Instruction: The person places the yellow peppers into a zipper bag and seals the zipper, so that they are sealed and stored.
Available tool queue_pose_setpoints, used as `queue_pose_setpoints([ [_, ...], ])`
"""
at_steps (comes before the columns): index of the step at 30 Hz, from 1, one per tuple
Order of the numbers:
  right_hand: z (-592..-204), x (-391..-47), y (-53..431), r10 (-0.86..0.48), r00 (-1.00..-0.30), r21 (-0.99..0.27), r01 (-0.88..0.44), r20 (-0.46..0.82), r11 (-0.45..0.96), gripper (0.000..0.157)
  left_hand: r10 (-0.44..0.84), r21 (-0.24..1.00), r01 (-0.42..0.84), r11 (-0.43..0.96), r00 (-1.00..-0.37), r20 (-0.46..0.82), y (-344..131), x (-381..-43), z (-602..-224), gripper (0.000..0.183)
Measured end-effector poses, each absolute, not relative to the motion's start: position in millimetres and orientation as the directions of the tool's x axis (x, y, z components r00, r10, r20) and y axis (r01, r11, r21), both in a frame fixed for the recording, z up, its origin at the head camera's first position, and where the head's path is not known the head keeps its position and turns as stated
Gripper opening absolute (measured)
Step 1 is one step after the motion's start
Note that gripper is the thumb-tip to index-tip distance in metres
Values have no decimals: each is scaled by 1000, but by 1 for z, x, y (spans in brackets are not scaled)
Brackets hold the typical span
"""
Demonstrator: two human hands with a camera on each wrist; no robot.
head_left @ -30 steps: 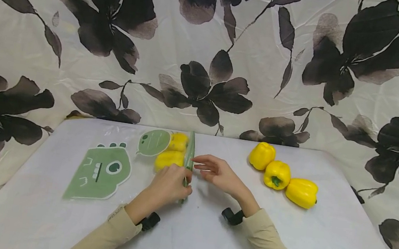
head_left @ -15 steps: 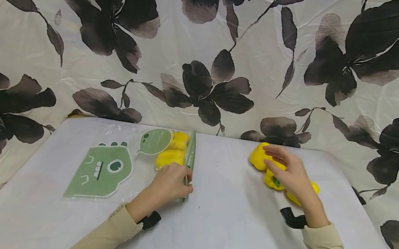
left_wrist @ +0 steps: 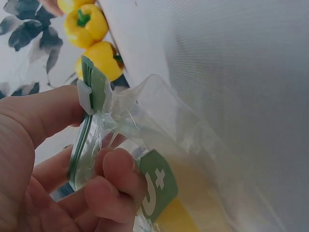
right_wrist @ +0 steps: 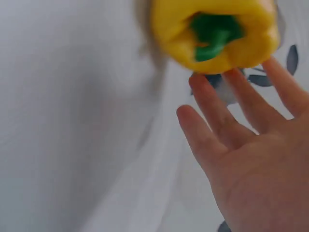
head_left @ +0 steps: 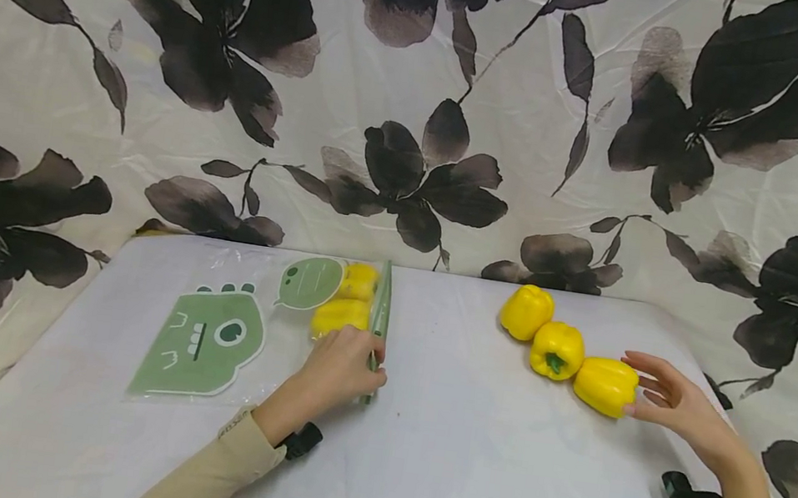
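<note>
A clear zip bag (head_left: 227,344) with a green cartoon print lies on the left of the table, two yellow bell peppers (head_left: 340,319) showing inside near its opening. My left hand (head_left: 342,363) grips the bag's green zip edge; a white slider (left_wrist: 85,96) sits on that edge by the thumb in the left wrist view. On the right, my right hand (head_left: 680,412) is at the nearest of three loose bell peppers, the yellow one (head_left: 605,386) lying on its side. Its fingers are spread and fairly straight, fingertips right at the stem end (right_wrist: 216,36) in the right wrist view.
Two more yellow bell peppers, an upright one (head_left: 526,312) and one with its green stem toward me (head_left: 556,350), lie in a row beside the reached one. A floral cloth (head_left: 416,117) hangs behind the white table (head_left: 430,472).
My right hand has moved from beside the bag's opening, over the loose peppers, to the right side of the nearest one. The left hand stays on the zip edge.
</note>
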State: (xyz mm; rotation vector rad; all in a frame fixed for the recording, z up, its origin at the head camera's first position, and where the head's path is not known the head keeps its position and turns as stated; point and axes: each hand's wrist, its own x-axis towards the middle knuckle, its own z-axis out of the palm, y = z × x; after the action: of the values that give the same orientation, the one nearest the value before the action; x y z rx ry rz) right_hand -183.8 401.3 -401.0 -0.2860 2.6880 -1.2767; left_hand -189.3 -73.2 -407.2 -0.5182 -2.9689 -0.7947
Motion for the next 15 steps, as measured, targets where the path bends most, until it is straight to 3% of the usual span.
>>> queue_pose_setpoints([
  [7,-419,-181,402,-247,-966,-797,-86,-81,598,86,318,483,340,807,-939,130,-74,-189,-408,8],
  [15,-424,-185,397,-166,-983,-739,-57,-75,672,84,317,481,340,808,-939,131,-74,-189,-409,7],
])
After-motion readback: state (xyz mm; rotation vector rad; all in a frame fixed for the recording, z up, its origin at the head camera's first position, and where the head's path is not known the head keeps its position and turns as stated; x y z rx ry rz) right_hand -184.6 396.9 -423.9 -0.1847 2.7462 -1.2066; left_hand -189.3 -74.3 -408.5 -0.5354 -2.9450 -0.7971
